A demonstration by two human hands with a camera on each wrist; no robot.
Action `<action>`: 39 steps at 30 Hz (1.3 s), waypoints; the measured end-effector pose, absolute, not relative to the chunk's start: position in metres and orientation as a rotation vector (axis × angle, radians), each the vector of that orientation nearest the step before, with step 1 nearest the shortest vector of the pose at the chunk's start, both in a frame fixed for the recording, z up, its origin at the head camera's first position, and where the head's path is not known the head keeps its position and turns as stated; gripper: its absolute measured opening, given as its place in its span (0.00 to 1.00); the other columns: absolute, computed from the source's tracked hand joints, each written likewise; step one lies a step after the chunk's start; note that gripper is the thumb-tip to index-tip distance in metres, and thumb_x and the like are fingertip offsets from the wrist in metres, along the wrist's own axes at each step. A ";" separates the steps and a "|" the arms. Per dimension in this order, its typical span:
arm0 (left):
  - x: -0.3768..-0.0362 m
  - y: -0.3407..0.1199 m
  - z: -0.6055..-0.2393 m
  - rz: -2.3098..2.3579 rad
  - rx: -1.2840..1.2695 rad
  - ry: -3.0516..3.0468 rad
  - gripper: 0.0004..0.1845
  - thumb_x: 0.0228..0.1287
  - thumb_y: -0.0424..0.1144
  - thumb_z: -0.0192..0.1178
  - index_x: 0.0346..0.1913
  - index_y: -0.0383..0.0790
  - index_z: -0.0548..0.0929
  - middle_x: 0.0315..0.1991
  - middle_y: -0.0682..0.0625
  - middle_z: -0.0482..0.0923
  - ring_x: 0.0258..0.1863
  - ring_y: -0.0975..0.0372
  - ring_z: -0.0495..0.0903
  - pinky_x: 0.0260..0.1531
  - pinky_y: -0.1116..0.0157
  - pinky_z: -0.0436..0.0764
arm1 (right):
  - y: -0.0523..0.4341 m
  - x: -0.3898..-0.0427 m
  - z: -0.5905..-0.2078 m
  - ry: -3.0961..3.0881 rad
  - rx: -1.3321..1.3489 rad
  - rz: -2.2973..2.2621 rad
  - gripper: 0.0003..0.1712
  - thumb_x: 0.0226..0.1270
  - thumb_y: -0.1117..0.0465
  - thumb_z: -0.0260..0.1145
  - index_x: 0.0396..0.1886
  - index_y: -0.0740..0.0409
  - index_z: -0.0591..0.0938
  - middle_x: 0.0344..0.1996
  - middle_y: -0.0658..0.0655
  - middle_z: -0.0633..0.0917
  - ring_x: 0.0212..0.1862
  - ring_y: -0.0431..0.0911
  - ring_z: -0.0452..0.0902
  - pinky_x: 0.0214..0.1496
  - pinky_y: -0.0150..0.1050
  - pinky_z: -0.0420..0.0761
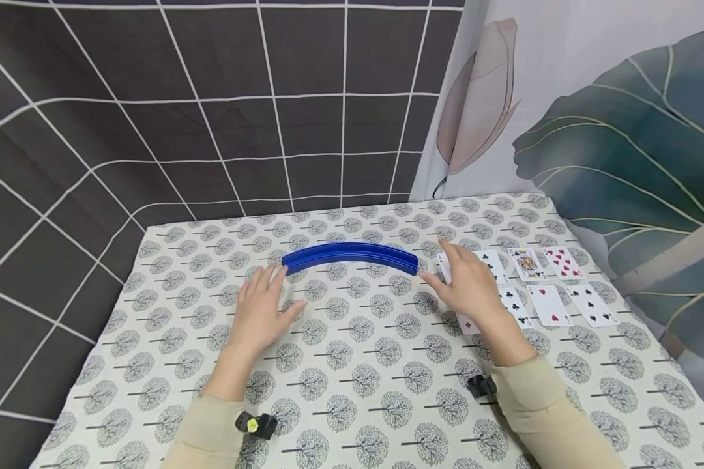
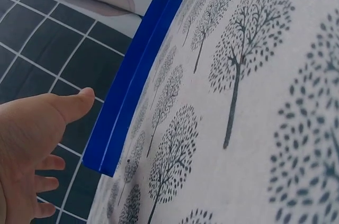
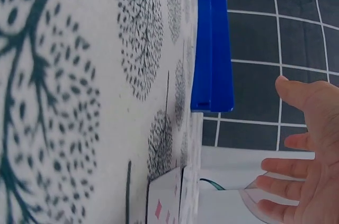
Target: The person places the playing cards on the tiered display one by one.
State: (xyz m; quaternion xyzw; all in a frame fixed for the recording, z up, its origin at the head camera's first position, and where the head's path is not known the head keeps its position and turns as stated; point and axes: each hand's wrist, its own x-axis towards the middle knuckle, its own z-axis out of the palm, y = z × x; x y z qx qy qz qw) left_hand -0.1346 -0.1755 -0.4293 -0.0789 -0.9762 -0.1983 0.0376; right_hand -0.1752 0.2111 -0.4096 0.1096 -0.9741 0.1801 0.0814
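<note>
A curved blue plastic card holder [image 1: 352, 253] with grooves along its length stands on the cloth, arched away from me. My left hand [image 1: 263, 311] is at its left end, fingers extended and thumb spread, holding nothing. In the left wrist view the blue holder [image 2: 130, 89] lies beyond the thumb [image 2: 79, 105]. Past the holder's right end is my right hand [image 1: 466, 286], its fingers spread over the near playing cards. The right wrist view shows the holder's end [image 3: 213, 75] apart from the open right hand [image 3: 307, 155].
Face-up playing cards lie in two rows on the right, among them a king [image 1: 527, 264], a heart card [image 1: 550, 306] and a spade card [image 1: 592, 306]. The tree-print tablecloth [image 1: 352, 404] covers the table. A dark grid curtain [image 1: 229, 130] hangs behind, a leaf-print curtain [image 1: 610, 150] at right.
</note>
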 end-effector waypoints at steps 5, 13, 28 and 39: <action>-0.139 -0.181 -0.432 -0.626 -0.243 -2.970 0.45 0.67 0.57 0.64 0.77 0.36 0.61 0.77 0.33 0.56 0.76 0.36 0.51 0.76 0.35 0.51 | 0.218 -0.176 -0.407 -2.879 0.310 0.593 0.48 0.69 0.42 0.68 0.77 0.64 0.62 0.68 0.77 0.69 0.67 0.73 0.66 0.67 0.73 0.69; -0.144 -0.184 -0.428 -0.675 -0.256 -2.958 0.44 0.68 0.57 0.63 0.78 0.37 0.60 0.77 0.32 0.56 0.76 0.37 0.51 0.74 0.33 0.52 | 0.230 -0.176 -0.404 -2.861 0.267 0.640 0.47 0.70 0.41 0.66 0.76 0.64 0.62 0.68 0.75 0.71 0.67 0.72 0.67 0.66 0.73 0.69; -0.154 -0.188 -0.430 -0.742 -0.243 -2.978 0.43 0.69 0.54 0.63 0.78 0.35 0.59 0.77 0.33 0.54 0.76 0.37 0.52 0.74 0.34 0.53 | 0.253 -0.180 -0.396 -2.828 0.233 0.665 0.45 0.71 0.42 0.65 0.76 0.64 0.63 0.64 0.75 0.74 0.64 0.73 0.68 0.63 0.76 0.69; -0.162 -0.193 -0.434 -0.767 -0.240 -2.956 0.42 0.69 0.53 0.63 0.76 0.33 0.61 0.76 0.32 0.57 0.75 0.38 0.54 0.75 0.36 0.54 | 0.272 -0.180 -0.397 -2.827 0.186 0.694 0.44 0.73 0.43 0.63 0.77 0.63 0.61 0.64 0.75 0.74 0.62 0.73 0.69 0.59 0.75 0.71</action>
